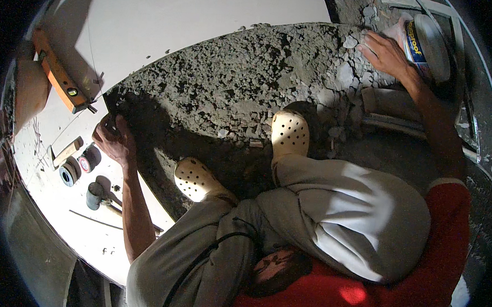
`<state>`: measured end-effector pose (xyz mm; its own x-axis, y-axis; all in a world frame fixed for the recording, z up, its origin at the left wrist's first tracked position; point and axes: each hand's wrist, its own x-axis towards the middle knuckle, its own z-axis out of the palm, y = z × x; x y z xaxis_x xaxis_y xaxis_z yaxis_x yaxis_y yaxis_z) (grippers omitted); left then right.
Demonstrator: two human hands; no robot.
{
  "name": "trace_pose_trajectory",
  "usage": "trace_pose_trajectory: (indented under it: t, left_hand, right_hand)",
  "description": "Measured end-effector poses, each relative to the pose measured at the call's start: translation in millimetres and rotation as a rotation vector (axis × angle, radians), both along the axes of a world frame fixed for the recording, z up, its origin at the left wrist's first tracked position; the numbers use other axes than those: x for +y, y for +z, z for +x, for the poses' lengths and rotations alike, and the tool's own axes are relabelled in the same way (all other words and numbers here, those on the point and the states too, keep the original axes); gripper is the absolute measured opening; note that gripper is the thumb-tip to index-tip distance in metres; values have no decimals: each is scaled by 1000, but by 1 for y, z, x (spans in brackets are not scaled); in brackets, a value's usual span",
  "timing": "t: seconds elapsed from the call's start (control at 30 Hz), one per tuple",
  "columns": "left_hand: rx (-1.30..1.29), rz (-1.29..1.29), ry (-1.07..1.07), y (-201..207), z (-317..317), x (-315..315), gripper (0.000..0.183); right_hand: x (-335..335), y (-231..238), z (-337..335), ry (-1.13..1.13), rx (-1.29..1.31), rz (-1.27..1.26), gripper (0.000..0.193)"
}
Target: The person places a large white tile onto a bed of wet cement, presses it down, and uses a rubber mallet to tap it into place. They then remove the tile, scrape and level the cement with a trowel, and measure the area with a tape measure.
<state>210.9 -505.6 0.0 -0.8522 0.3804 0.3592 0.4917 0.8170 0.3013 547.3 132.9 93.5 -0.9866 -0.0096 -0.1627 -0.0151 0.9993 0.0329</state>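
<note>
My left hand (pixel 115 141) is at the edge of the pale tile (pixel 142 269) on the left, beside the grey mortar bed (pixel 222 75). Its fingers curl toward the thumb, and what lies between them, if anything, is too dark to make out. Over at the far right, my right hand (pixel 386 56) rests on loose stones at the mortar's border, fingers stretched and slightly apart, with nothing seen in it. A plastic bucket (pixel 430 47) with a blue label lies tipped just beyond that hand.
On the left tile lie an orange spirit level (pixel 65 82), a tool with a wooden handle (pixel 67 152), a tape roll (pixel 67 175), a small round red-faced item (pixel 84 164) and a mallet (pixel 94 196). Another large pale tile (pixel 208 14) borders the mortar's far side. My clogs (pixel 289 134) stand on the near rubble.
</note>
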Motion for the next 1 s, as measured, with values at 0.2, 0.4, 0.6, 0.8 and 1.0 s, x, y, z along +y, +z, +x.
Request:
trace_pose_trajectory:
  t: [0.2,0.4,0.6,0.8,1.0]
  left_hand:
    - [4,-37,37,-5,-1,-3,35]
    - [-10,9,21,-7,-5,-5,37]
    - [-23,31,58,-6,-1,-4,39]
    - [-35,23,63,-2,0,-2,39]
    - [-23,2,48,-7,-2,-5,41]
  right_hand:
    - [2,-12,-7,-101,-144,-23,36]
    - [-21,-7,-14,-55,-309,29,40]
    - [-34,16,5,-43,-179,-68,33]
    - [-45,-13,-17,-129,-29,-187,29]
    - [-64,-15,-27,-123,-224,-232,29]
